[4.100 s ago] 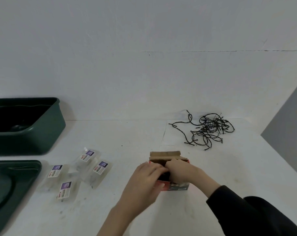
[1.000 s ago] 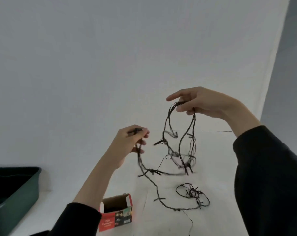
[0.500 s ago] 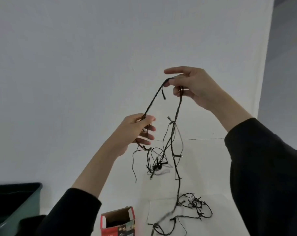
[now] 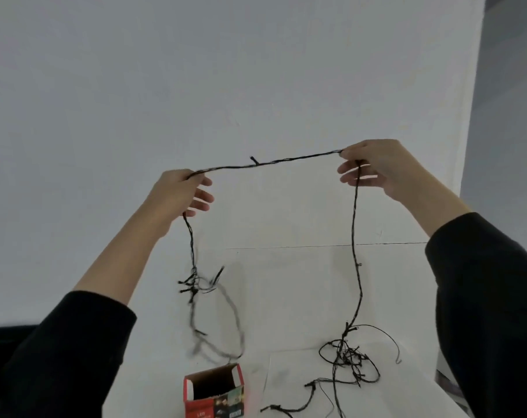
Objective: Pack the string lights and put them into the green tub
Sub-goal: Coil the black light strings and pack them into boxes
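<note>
The black string lights [image 4: 268, 162] are stretched level in the air between both hands. My left hand [image 4: 177, 196] pinches one stretch of it; a blurred tangle [image 4: 195, 286] dangles below that hand. My right hand [image 4: 373, 168] pinches the wire higher, at the right. From there the wire drops straight down to a loose tangle [image 4: 348, 359] on the white table [image 4: 286, 297]. A small red cardboard box [image 4: 215, 390] stands open-topped at the bottom middle. The green tub is hidden behind my left sleeve.
A white wall fills the upper view. A grey panel [image 4: 503, 116] stands at the right, past the table's right edge [image 4: 449, 387]. My dark sleeves cover both lower corners.
Both hands have moved apart, pulling a stretch of wire taut and level between them. The left hand rose; the tangle under it swings. The tub has gone out of sight.
</note>
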Tool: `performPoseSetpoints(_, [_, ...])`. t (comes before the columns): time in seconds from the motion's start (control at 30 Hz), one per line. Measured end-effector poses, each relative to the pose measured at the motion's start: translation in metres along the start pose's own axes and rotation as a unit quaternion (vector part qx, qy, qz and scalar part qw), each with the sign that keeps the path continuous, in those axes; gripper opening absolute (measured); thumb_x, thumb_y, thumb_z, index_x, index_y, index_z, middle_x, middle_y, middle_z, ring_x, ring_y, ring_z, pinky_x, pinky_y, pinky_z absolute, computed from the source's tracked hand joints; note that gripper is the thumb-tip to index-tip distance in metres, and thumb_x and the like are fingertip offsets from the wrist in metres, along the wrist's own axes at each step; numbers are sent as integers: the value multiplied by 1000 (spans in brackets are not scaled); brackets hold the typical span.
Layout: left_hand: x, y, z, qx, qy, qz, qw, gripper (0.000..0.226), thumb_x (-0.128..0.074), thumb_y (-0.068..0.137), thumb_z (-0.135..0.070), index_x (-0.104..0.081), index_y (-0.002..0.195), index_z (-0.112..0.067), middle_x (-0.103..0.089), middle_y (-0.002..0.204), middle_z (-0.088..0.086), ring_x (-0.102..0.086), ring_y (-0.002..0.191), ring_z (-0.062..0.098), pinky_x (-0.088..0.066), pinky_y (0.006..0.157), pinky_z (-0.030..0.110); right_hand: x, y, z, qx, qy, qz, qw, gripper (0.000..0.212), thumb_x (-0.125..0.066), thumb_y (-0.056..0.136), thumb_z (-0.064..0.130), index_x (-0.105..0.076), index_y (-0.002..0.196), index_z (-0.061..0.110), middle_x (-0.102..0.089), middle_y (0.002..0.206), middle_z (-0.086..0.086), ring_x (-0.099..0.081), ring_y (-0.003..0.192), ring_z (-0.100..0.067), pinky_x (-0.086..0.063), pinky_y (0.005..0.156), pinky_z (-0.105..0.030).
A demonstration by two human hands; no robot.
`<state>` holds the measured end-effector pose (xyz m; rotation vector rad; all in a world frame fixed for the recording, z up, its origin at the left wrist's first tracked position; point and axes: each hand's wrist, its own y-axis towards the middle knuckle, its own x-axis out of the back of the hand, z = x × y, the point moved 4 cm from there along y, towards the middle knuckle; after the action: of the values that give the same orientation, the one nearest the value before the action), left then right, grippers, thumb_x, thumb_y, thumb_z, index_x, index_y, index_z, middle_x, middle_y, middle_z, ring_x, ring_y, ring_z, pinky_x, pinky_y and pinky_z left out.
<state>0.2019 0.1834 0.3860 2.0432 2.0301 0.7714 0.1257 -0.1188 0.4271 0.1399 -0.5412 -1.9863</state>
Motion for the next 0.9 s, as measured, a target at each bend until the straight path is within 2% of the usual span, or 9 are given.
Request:
performPoseSetpoints(0.1, [0,2,-6,36,-52,15,998,25,-45,96,-23,-62,85,-9,-60,63,6,-59,42,11,-52,58,27,-2,2,-7,14,-135,-3,991,7,-61,85,5,-65,83,10,-64,71,-10,-60,59,-23,-50,63,-30])
performPoseSetpoints(0.2, [-17,-1,-23,12,-33,57,998,29,-46,96,-27,-61,79,-10,-52,59,4,-50,38,11,-50,47,22,-22,-7,-3,60,-310,78,946,23,-69,80,12,-67,102,19,-64,94,-4,-59,91,-18,-41,79,-27])
performPoseSetpoints(0.3, [-44,-5,-48,-59,42,91,993,35,-44,96,-38,-61,77,-13,-55,58,0,-49,43,13,-40,41,18,-71,-31,3,40,-199,296,933,54,-70,82,31,-49,132,29,-66,112,5,-57,112,-12,-40,95,-32])
performPoseSetpoints(0.37, [-52,-4,-58,-111,104,81,985,34,-46,95,-40,-62,79,-14,-59,59,-1,-49,45,13,-35,39,16,-93,-41,4,13,-104,351,930,39,-64,88,30,-56,124,19,-71,93,0,-66,94,-17,-49,92,-38])
performPoseSetpoints(0.47, [-41,4,-46,-168,233,15,958,22,-52,93,-30,-63,84,-13,-65,68,3,-49,47,12,-35,39,17,-86,-33,5,-7,-14,285,958,15,-59,91,21,-69,89,9,-40,52,3,-40,47,-13,-53,60,-28])
performPoseSetpoints(0.57, [-21,8,-10,-141,292,-31,945,15,-55,91,-24,-63,82,-15,-68,76,5,-51,51,11,-38,52,24,-58,-17,3,-5,25,207,978,16,-58,90,20,-63,77,15,-38,52,6,-34,44,-9,-42,52,-21])
performPoseSetpoints(0.67, [-12,4,25,-78,185,-20,979,11,-56,91,-15,-64,84,-10,-68,72,10,-59,46,5,-47,50,14,-32,-2,-10,-35,104,122,986,18,-59,90,21,-61,73,14,-36,48,7,-31,43,-10,-38,42,-19])
performPoseSetpoints(0.77, [-19,-2,44,-25,162,32,986,15,-56,92,-20,-65,86,-9,-68,64,10,-60,43,6,-45,48,12,-19,7,-28,-37,95,44,994,20,-59,90,20,-61,71,13,-36,48,6,-32,37,-8,-37,41,-18])
performPoseSetpoints(0.9, [-30,-8,36,14,73,147,986,24,-59,90,-31,-69,85,-10,-66,62,3,-62,57,10,-53,69,26,-9,12,-47,-39,28,-63,997,23,-59,89,25,-61,66,19,-45,68,2,-41,58,-12,-40,59,-24])
